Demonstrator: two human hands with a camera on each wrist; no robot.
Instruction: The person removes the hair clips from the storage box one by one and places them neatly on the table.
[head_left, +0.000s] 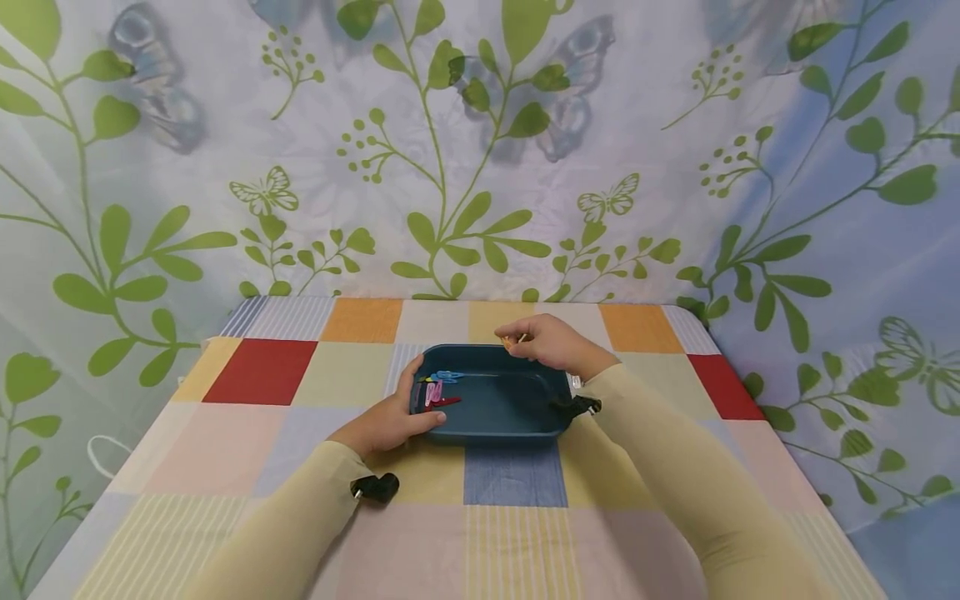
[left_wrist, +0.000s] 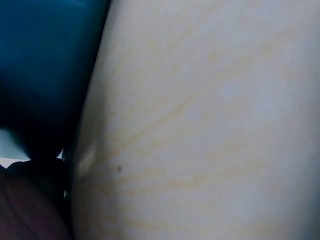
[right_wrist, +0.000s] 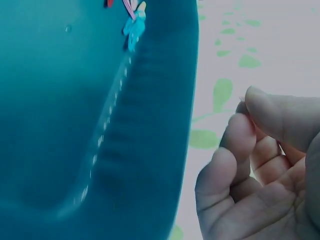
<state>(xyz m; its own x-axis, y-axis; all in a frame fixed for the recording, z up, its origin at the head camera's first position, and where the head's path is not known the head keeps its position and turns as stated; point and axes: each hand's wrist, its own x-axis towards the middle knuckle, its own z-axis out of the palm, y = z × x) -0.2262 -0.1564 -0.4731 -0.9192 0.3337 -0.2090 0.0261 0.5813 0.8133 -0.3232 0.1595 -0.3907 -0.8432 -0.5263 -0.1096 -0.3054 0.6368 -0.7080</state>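
Note:
A dark teal tray sits on the table. My left hand grips its left end, fingers along the outer side and thumb over the near corner. Above the tray's far right rim, my right hand pinches a small orange object between thumb and fingertips; its kind is unclear. In the right wrist view the fingers mostly hide it. Inside the tray's left end lie small plastic clips: a blue clip, a pink clip and a red clip. The left wrist view is mostly a blurred pale surface.
A patchwork-patterned cloth covers the table. Behind it hangs a curtain printed with leaves and butterflies. A white cable loop shows at the table's left edge. Black camera mounts are worn on both wrists.

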